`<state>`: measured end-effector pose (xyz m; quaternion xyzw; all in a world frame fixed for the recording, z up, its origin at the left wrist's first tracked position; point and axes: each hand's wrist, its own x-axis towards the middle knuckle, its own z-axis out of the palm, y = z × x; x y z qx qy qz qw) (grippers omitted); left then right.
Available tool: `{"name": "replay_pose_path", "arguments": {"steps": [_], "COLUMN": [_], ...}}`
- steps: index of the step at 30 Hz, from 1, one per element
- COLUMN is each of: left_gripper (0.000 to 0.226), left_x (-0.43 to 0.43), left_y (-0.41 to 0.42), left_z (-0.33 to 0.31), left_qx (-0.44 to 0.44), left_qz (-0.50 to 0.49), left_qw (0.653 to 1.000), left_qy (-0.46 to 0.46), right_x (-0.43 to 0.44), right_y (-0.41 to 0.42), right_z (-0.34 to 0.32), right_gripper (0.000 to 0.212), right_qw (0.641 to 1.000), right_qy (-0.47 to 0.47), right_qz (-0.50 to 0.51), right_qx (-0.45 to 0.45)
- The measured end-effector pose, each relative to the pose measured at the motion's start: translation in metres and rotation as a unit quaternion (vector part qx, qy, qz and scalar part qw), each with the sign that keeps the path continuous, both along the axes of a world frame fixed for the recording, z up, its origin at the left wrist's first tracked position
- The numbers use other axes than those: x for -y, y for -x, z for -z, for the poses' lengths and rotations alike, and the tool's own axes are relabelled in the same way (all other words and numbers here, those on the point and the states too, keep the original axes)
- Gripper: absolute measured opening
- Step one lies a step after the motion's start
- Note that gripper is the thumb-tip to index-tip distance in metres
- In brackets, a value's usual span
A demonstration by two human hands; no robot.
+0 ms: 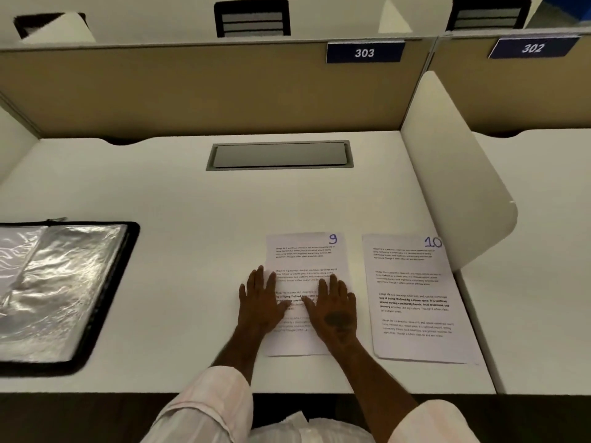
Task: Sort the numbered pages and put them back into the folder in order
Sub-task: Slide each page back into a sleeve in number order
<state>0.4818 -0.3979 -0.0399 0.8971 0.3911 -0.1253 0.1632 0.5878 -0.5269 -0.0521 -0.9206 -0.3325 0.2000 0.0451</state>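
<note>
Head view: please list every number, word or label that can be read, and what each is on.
"9": blue handwriting, top right corner of the middle page, under the left hand and right hand.
"10": blue handwriting, top right corner of the right page.
"303": white on a blue plate on the partition.
"302": white on a second blue plate further right.
Printed paragraphs on both pages: too small and blurred to read.
</note>
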Motion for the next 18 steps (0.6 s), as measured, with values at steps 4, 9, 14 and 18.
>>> {"name": "replay_pose_path", "arguments": {"steps": [4,9,14,18], "left_gripper": [0.081,0.077,0.07,0.065], "left_x": [0.015,0.04,0.047,0.046], "left_y": [-0.007,-0.014,-0.023,-0.023], "left_z": [-0.004,0.0,0.003,0.001], "left_qx": [0.05,0.015,0.032,0.035], "left_qz": [-0.122,-0.204,-0.237,-0.226], "left_qw": [0.989,0.976,0.97,0.973], "left_qy": [-0.073,-0.077,-0.033,-0.024], "right_x": [0.004,0.01,0.006,0.003], "right_y": [-0.011,-0.019,-0.023,-0.027], "right_z": [-0.008,-0.011,-0.016,-0.016], "right_gripper": [0.063,0.068,0.074,0.078], "right_qw": [0.995,0.989,0.976,0.951], "right_qy": [-0.037,-0.052,-0.076,-0.091], "right_qz": [0.086,0.134,0.198,0.272], "right_qx": [0.027,0.026,-0.049,-0.118]}}
